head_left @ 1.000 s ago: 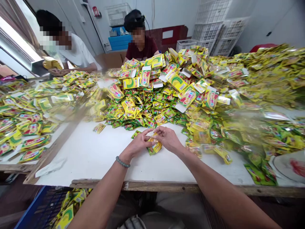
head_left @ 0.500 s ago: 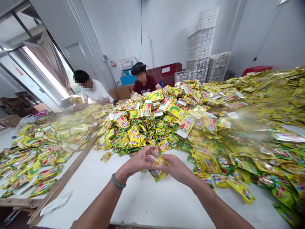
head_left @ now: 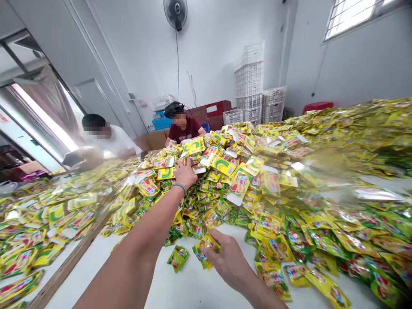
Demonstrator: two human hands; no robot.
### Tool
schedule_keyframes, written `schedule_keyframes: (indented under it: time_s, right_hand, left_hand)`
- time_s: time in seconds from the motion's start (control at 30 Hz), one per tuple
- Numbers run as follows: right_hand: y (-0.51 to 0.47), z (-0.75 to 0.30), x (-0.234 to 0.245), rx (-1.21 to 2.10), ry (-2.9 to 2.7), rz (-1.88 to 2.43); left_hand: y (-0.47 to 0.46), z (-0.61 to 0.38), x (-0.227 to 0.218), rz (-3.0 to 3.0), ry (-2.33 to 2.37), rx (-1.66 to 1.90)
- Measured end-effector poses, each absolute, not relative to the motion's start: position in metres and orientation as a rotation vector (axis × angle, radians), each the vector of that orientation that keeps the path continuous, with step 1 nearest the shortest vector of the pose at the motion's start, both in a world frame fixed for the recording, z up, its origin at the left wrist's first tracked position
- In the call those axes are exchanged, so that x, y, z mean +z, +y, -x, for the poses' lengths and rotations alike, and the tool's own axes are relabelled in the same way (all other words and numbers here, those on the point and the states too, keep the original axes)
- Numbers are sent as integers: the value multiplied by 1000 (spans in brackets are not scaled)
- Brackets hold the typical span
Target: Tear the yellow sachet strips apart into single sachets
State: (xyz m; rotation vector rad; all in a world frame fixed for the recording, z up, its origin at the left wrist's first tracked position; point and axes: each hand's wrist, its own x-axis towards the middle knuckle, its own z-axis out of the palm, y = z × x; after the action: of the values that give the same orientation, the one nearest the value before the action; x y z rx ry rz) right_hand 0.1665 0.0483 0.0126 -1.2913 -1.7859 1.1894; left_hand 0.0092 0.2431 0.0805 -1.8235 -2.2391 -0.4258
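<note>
My left hand (head_left: 185, 173) is stretched far forward onto the heap of yellow flat cartons (head_left: 222, 165), its fingers closed over one near the top; a bead bracelet sits on the wrist. My right hand (head_left: 225, 257) stays close to me above the white table (head_left: 199, 287), pinching a small stack of yellow-green sachets (head_left: 206, 249). One loose sachet (head_left: 178, 259) lies just left of that stack. A big pile of sachets (head_left: 289, 223) spreads to the right.
Two people sit across the table, one in a dark red shirt (head_left: 185, 128), one in white (head_left: 112, 139). More sachets cover a second table (head_left: 48, 223) at left. White crates (head_left: 254, 86) stand stacked at the back wall. A wall fan (head_left: 175, 10) hangs overhead.
My left hand let go of the sachet stack and reached forward onto the carton heap. My right hand kept the stack. The camera tilted upward.
</note>
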Motion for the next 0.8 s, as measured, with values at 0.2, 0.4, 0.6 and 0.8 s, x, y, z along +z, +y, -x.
schedule_keyframes:
  time_s: [0.2,0.4,0.6,0.8]
  right_hand:
    - [51,-167,12,1144,-1720,1281]
    - [57,-167,6,1069,-1719,1277]
    - [69,-170,-1,1070,-1654,1270]
    - [72,-171,-9,1025,-1654,1280]
  left_hand:
    - [214,32,93,1921,-2114,-454]
    - [138,56,89,1949,-1972,-836]
    - [58,45,55,2014,-2087,-1573]
    - [39,32,10,1890,-2476,-1783]
